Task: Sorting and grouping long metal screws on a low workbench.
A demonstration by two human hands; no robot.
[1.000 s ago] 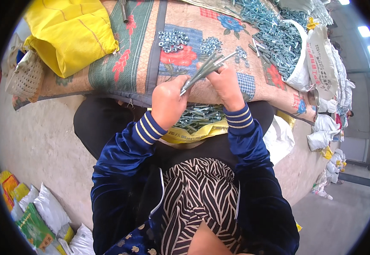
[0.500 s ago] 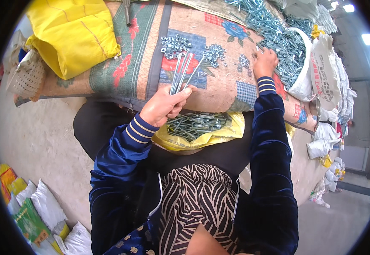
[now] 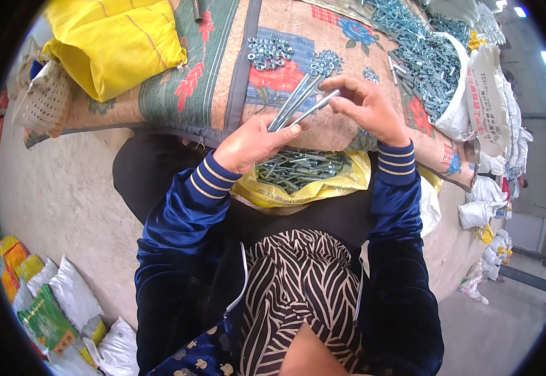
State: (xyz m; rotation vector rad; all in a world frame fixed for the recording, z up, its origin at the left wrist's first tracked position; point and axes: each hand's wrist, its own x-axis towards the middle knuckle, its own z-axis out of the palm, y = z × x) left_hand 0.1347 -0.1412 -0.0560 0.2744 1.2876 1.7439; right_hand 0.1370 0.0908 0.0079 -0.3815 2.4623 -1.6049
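My left hand [image 3: 254, 143] is closed around several long, slim metal bolts [image 3: 293, 105], which fan out up and to the right over the cushion's near edge. My right hand [image 3: 373, 108] curls its thumb and fingers at the far tips of these bolts; any small piece between them is hidden. On the patterned cushion [image 3: 223, 75] beyond lie two clusters of shiny nuts, a left one [image 3: 270, 52] and a right one [image 3: 327, 62]. A smaller group of nuts [image 3: 370, 74] sits by my right hand. Below my hands, a yellow bag [image 3: 298, 195] in my lap holds many bolts [image 3: 304, 169].
A large heap of bolts [image 3: 420, 59] fills an opened white sack [image 3: 454, 119] at the far right. A yellow cloth bag [image 3: 116, 47] and a perforated basket [image 3: 44, 103] stand at the left. A metal tool [image 3: 197, 10] lies at the back. Packed sacks [image 3: 72, 297] rest on the floor.
My right hand has moved left and nearer, from the bolt heap's edge to the tips of the bolts in my left hand. My left hand has shifted slightly right, and the bolts lean more to the right.
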